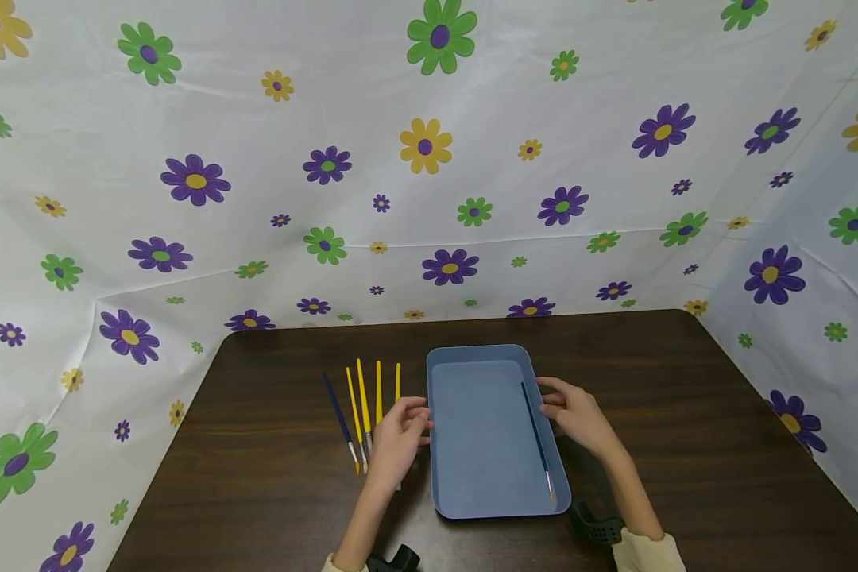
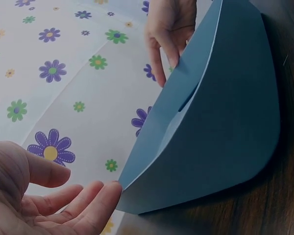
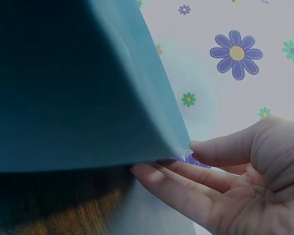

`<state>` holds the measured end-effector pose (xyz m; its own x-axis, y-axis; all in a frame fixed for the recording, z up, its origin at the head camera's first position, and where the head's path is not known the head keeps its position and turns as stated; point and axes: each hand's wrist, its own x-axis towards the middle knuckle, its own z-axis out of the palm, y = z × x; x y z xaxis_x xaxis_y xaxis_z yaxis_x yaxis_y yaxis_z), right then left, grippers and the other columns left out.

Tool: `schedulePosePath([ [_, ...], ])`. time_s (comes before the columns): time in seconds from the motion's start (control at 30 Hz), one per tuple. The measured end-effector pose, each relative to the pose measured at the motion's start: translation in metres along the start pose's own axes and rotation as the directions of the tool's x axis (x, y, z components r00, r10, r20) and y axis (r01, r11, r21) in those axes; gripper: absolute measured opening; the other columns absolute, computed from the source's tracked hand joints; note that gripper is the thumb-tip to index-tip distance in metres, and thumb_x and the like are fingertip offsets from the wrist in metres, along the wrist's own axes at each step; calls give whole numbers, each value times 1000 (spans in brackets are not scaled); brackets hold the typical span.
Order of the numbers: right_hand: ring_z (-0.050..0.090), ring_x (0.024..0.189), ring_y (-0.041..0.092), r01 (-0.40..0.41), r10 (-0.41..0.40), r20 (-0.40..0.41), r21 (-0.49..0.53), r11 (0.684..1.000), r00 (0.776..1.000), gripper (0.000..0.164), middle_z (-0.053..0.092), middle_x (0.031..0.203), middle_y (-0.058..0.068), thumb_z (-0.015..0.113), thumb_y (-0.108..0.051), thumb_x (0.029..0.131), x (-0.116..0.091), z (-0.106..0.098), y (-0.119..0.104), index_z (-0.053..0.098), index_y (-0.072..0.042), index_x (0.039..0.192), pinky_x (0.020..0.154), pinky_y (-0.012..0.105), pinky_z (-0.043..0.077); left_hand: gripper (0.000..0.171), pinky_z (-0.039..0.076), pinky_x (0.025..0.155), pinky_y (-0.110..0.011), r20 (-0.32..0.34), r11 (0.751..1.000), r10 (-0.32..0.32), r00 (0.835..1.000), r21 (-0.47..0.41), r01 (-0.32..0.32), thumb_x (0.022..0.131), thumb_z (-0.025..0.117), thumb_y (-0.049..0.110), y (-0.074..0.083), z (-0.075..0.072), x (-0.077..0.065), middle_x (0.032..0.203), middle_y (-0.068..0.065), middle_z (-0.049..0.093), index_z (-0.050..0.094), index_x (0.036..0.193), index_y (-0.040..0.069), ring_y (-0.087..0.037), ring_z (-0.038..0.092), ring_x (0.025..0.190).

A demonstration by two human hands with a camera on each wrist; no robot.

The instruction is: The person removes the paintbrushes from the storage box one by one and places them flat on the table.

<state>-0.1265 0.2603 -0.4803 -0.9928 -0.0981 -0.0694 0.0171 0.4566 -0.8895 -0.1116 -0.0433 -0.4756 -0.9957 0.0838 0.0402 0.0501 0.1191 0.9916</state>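
Note:
A blue-grey rectangular tray sits on the table between both hands. Inside it, along the right side, lies a thin dark-handled paintbrush. My left hand is at the tray's left side; in the left wrist view its fingertips touch the tray's outer edge, with the thumb held apart. My right hand is at the upper right side, where thumb and extended fingertips touch the tray's wall in the right wrist view. Left of the tray lie a blue-handled paintbrush and several yellow-handled paintbrushes, partly hidden behind my left hand.
The dark wooden table extends on both sides of the tray. A white cloth printed with flowers hangs behind it and along the sides. Black bands are worn at both wrists, below cream sleeves.

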Motion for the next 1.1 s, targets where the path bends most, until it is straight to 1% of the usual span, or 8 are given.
schedulePosePath([
  [0.17,72,100,42,3,-3,1,4,1000,1000,48,66,121,36,57,7,99,0,1,1,47,13,145,69,44,64,28,63,73,-32,16,1000,8,1000,9,-9,102,58,3,-2,3,0,113,-29,68,60,126,-12,-39,72,96],
  [0.37,72,100,41,5,-5,2,3,1000,1000,48,66,121,36,57,7,99,1,1,0,47,12,145,68,44,64,26,63,74,-31,12,999,21,1000,31,-22,101,59,1,-4,8,0,109,-28,69,62,123,-12,-35,73,92],
  [0.53,72,100,42,2,-2,1,-1,1000,1000,48,66,121,36,57,7,99,1,1,0,47,12,145,68,44,64,25,62,74,-31,15,999,23,1000,42,-24,101,59,0,-4,12,0,107,-28,69,62,123,-12,-34,73,91],
  [0.67,72,100,42,0,0,1,-2,1000,1000,48,66,121,36,57,6,99,1,0,-1,47,13,145,68,44,64,25,62,74,-31,26,998,29,999,52,-31,101,60,1,-3,15,-1,108,-28,70,62,123,-12,-34,73,91],
  [0.8,72,101,43,-2,2,-4,-4,1000,1000,48,66,122,36,57,7,99,0,0,0,47,12,146,69,44,64,26,62,74,-31,52,997,36,998,60,-39,102,60,4,-3,19,-3,110,-27,70,62,124,-10,-33,73,92],
  [0.93,72,101,43,0,0,-4,-2,1000,1000,48,66,121,36,57,7,99,0,0,0,47,12,146,69,44,64,26,62,75,-32,76,998,45,996,48,-49,103,60,5,-2,22,-6,110,-26,69,62,124,-10,-34,73,93],
  [1.1,72,100,42,2,-2,-2,-7,1000,1000,48,66,121,35,58,6,99,0,0,0,47,12,145,69,44,64,26,63,75,-36,79,999,47,996,17,-48,101,61,5,0,26,-8,109,-24,69,63,124,-8,-36,73,92],
])
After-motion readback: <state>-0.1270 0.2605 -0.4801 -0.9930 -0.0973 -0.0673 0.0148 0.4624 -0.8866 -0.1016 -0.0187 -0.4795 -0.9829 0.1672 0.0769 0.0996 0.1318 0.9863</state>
